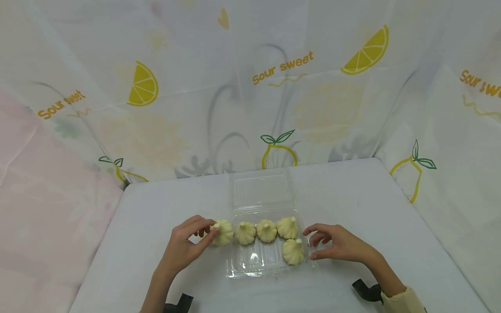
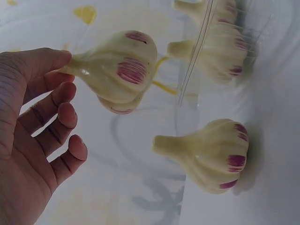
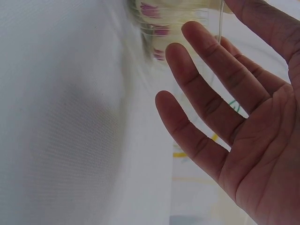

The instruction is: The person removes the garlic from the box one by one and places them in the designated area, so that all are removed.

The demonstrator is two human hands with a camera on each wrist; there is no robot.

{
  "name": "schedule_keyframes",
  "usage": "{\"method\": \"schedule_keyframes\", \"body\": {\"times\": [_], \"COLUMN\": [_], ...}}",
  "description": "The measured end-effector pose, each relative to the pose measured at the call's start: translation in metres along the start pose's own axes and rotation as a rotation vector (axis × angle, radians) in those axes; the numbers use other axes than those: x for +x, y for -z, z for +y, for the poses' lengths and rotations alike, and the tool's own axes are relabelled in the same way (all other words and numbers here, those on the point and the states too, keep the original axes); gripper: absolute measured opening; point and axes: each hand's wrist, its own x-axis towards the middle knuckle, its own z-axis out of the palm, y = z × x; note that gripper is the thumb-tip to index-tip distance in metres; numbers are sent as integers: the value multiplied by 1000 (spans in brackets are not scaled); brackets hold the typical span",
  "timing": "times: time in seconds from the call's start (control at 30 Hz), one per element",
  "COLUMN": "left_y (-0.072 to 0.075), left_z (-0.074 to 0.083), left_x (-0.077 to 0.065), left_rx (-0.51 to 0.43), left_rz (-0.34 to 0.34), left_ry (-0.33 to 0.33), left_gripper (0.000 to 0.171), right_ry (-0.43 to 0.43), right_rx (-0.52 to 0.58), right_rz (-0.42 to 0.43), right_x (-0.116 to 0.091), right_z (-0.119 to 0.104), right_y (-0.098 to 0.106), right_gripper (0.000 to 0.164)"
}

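Observation:
My left hand (image 1: 185, 243) pinches a garlic bulb (image 2: 124, 70) by its stem between thumb and fingertips, raised just off the left side of a clear plastic box (image 1: 256, 261). Another garlic bulb (image 2: 211, 157), pale with purple streaks, rests on the table outside the box in the left wrist view; the left hand mostly hides it in the head view. Several bulbs sit in the box, three along its back and one at the front right (image 1: 293, 251). At the box's right edge is my right hand (image 1: 338, 243), its fingers loosely bent beside the rim; contact is unclear.
The box's clear lid (image 1: 263, 191) lies folded back behind it on the white table (image 1: 340, 195). A curtain (image 1: 242, 95) printed with lemons hangs behind the table and along its sides. Black wrist-mounted pieces (image 1: 367, 290) show below both forearms.

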Motion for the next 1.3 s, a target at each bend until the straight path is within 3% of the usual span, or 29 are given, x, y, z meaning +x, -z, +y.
{"method": "schedule_keyframes", "body": {"times": [0.3,0.57,0.7,1.03,1.3], "left_y": [12,22,27,39,49], "left_z": [2,24,27,-5,-12], "left_x": [1,16,18,-3,-8], "left_rx": [60,98,115,195,223], "left_rz": [45,75,82,85,96], "left_ry": [28,25,34,105,109], "left_gripper": [37,33,32,37,35], "right_ry": [13,4,12,10,13], "right_rx": [24,-3,-9,22,30], "right_rz": [0,5,7,5,0], "right_x": [0,1,0,0,1], "right_z": [-1,1,1,-1,-1], "right_y": [0,0,0,0,0], "right_gripper": [51,50,50,51,51]}}
